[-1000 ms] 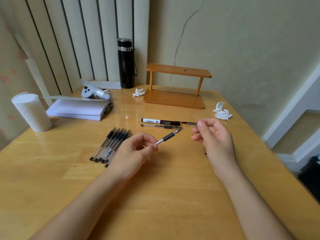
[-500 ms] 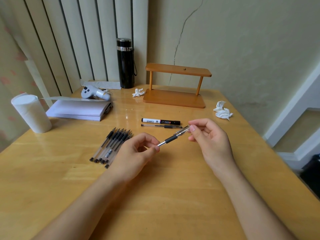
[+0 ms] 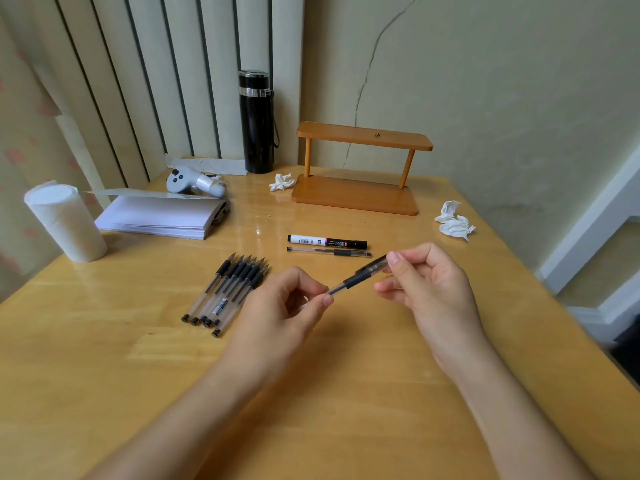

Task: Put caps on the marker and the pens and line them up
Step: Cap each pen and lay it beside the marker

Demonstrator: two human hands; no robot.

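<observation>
I hold a clear pen with a black grip (image 3: 353, 281) above the table's middle. My left hand (image 3: 280, 313) pinches its barrel end. My right hand (image 3: 426, 289) pinches the clear cap (image 3: 375, 266), which sits over the pen's tip. Behind them lie a capped white-and-black marker (image 3: 327, 241) and a capped clear pen (image 3: 329, 252), side by side and parallel. To the left lies a bunch of several uncapped pens (image 3: 228, 289), tips pointing away from me.
On the wooden table (image 3: 311, 410) stand a black flask (image 3: 257, 121), a small wooden shelf (image 3: 360, 168) and a white paper roll (image 3: 64, 221). A paper stack (image 3: 159, 218), a grey controller (image 3: 194, 181) and crumpled tissues (image 3: 453, 221) lie around.
My right hand brought the cap from the right onto the pen's tip. The left hand kept hold of the barrel, almost still.
</observation>
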